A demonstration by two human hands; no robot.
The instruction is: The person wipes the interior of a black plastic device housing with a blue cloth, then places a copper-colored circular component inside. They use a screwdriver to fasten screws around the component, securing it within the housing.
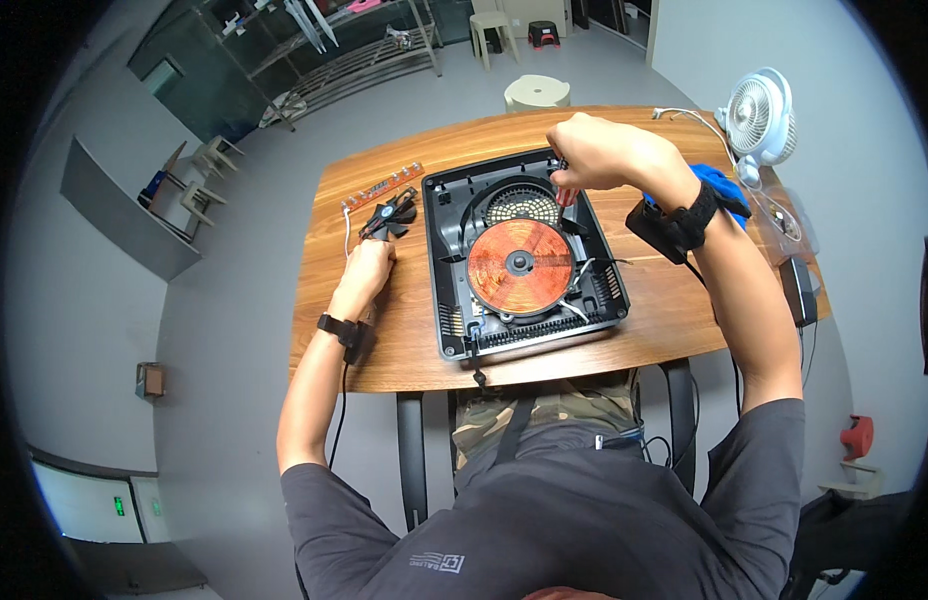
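An opened induction cooker's black housing [445,300] lies on the wooden table in front of me, with a round copper coil [519,250] in its middle. Beyond the coil shows a round vent grille [522,203]. Left of the housing, my left hand [369,265] is closed on the edge of a small black cooling fan [389,215], against the tabletop. My right hand [599,152] is over the housing's far right part, its fingers wrapped round a screwdriver [568,196] with a red handle. The screwdriver's tip is hidden among the black parts.
An orange power strip [384,186] with a white cord lies at the far left of the table [374,345]. Right of the housing are a blue cloth [719,182] and a black box [799,292]. A white desk fan [759,115] stands at the far right corner.
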